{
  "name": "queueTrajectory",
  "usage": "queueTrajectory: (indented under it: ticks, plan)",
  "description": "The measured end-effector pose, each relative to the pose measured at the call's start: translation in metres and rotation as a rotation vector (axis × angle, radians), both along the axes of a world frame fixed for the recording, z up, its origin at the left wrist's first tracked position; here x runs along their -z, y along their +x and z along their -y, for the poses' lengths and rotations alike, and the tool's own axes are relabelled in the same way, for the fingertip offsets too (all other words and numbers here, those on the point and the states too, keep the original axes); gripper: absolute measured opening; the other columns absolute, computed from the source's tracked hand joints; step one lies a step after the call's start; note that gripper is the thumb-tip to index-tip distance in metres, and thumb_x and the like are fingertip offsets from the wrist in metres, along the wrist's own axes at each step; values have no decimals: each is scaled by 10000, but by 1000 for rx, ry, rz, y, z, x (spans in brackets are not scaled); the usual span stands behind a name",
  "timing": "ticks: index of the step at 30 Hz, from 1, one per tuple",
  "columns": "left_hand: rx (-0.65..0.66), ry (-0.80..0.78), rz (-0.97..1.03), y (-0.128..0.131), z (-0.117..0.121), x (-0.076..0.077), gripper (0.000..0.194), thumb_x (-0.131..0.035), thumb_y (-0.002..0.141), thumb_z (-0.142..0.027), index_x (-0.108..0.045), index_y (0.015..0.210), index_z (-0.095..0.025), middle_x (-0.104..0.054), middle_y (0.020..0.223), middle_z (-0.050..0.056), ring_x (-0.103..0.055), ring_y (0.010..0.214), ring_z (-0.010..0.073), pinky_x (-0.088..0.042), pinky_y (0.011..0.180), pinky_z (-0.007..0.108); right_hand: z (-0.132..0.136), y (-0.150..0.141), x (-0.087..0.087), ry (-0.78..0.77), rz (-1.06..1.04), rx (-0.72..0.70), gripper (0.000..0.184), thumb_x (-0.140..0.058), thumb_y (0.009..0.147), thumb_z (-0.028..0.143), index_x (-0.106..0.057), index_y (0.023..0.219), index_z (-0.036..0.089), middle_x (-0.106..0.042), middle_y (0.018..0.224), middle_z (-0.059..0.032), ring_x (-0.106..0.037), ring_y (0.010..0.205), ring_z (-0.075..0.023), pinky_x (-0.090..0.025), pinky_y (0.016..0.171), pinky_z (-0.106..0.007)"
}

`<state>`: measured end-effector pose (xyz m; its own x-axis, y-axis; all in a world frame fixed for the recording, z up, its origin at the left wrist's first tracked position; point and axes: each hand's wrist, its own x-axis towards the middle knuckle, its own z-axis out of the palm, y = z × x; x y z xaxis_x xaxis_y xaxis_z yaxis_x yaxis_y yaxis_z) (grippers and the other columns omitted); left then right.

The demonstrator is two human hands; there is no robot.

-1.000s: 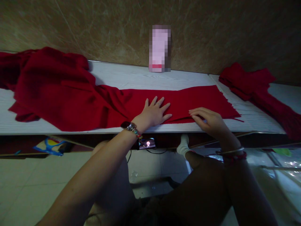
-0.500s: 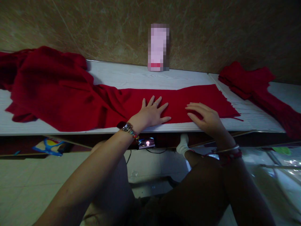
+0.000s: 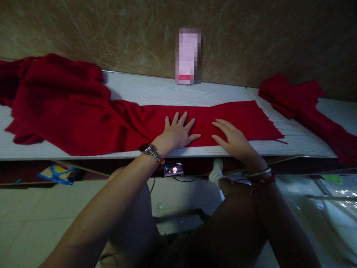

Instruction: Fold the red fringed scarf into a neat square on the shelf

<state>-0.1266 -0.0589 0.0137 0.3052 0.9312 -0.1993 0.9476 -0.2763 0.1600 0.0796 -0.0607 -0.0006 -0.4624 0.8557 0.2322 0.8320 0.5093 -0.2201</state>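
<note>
Here, left hand (image 3: pixel 175 134) splayed on smooth, ragged-ended red cloth (image 3: pixel 237 113); right hand (image 3: pixel 234 140) over it, fingers loosely apart.

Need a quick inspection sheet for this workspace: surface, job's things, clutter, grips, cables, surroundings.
Surface: white wood-grain table, largely covered by red fabric.
Job's things: red cloth, laid flat toward its ragged right end, rumpled at left; another red cloth bunched at far right.
Clutter: pixelated pink item at the table's back, identity hidden; lit screen below the front edge; blue-edged packet lower left.
Grips: left hand spread on the cloth; right hand loosely open over it, contact unclear.
Cables: thin dark cable below the screen, ends unclear.
Surroundings: brown marbled wall, pale tiled floor.
</note>
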Motion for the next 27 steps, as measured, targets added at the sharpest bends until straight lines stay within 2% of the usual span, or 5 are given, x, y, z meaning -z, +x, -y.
queueTrajectory:
  ticks: [7,11,15,20,27]
  plan:
    - [-39,-39,-9,0,1,-4,695,-229,891,-628,-144,1476,-261,-28,1565,56,0,1409,347,-72,1100,591,2,0,3,-249,160,-11,528,-384,893,366,-387,1394,201,-304,1501,-111,-222,1384,-266,-186,1112,-533]
    - [-42,-19,11,-2,1,-2,691,-227,891,-625,-155,1475,-264,-43,1565,54,-13,1410,348,-77,1102,586,2,8,1,-232,68,-64,523,-435,870,391,-437,1363,216,-375,1467,-112,-283,1365,-267,-217,1108,-530]
    - [-101,24,45,-5,-2,2,691,-213,888,-631,-170,1473,-264,-50,1565,62,-22,1403,380,-102,1085,615,-3,7,1,-73,-113,3,468,-450,870,383,-500,1310,233,-484,1393,-100,-404,1305,-252,-305,1087,-500]
    - [-182,53,47,-10,-5,1,683,-190,895,-618,-191,1471,-251,-89,1560,85,-46,1399,393,-120,1072,631,-21,-20,-3,-59,-130,57,526,-455,874,436,-447,1356,224,-402,1451,-106,-322,1350,-285,-273,1099,-520]
    - [-281,75,30,-25,-8,4,591,-162,931,-496,-225,1462,-245,-111,1556,97,-62,1401,379,-150,1069,625,-45,-72,2,-173,87,-33,560,-377,905,439,-358,1415,208,-279,1515,-112,-200,1392,-307,-194,1098,-579]
